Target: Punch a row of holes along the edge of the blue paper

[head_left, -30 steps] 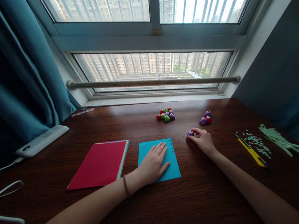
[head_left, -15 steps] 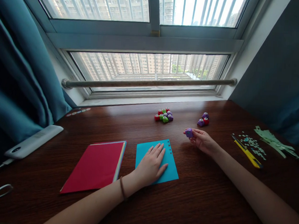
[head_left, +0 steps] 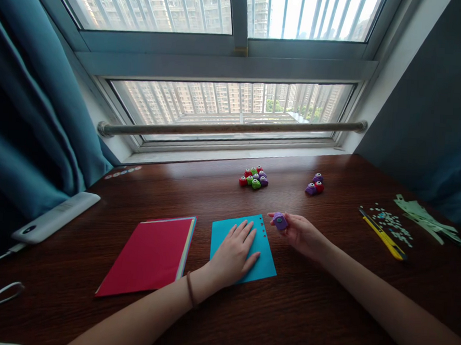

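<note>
My left hand lies flat, fingers out, on a blue sheet of paper. Several small punched holes run down the sheet's upper right edge. Just right of that edge, my right hand pinches a small purple craft punch above the table. Behind the sheet sits a cluster of red, green and purple craft punches. Further right, a smaller group of purple and red punches stands apart. What lies under my left palm is hidden.
A stack of coloured paper with red on top lies at the left. On the right are a yellow utility knife, scattered paper bits and pale green strips. A white device with a cable lies far left.
My right hand has moved left and nearer to me with the purple craft punch, towards the blue sheet's right edge. My left hand has stayed flat on the paper.
</note>
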`<state>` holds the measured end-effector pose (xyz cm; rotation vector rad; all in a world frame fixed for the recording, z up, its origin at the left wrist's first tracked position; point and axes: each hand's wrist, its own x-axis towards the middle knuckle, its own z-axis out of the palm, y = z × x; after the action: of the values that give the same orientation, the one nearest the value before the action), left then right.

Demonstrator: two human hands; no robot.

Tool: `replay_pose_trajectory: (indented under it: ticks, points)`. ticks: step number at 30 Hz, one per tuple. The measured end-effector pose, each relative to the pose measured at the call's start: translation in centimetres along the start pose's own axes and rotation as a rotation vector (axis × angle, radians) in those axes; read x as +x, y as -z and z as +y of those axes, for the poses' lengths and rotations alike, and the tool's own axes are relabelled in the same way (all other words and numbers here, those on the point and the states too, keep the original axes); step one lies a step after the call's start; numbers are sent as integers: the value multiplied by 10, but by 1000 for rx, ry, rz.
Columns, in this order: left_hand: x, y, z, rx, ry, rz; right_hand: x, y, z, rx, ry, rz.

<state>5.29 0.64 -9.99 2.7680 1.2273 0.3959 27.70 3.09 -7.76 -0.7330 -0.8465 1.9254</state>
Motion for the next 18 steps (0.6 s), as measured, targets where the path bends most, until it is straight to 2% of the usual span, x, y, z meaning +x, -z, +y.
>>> replay_pose_trajectory:
  ticks: [4, 14, 18]
  points:
    - [0, 0, 0, 11, 3, -10, -5, -12, 8, -14, -23, -1]
    - [0, 1, 0, -3, 4, 1, -4, -14, 10, -130, 116, 19]
    - [0, 5, 2, -134, -7, 33, -5, -13, 14, -208, 133, -5]
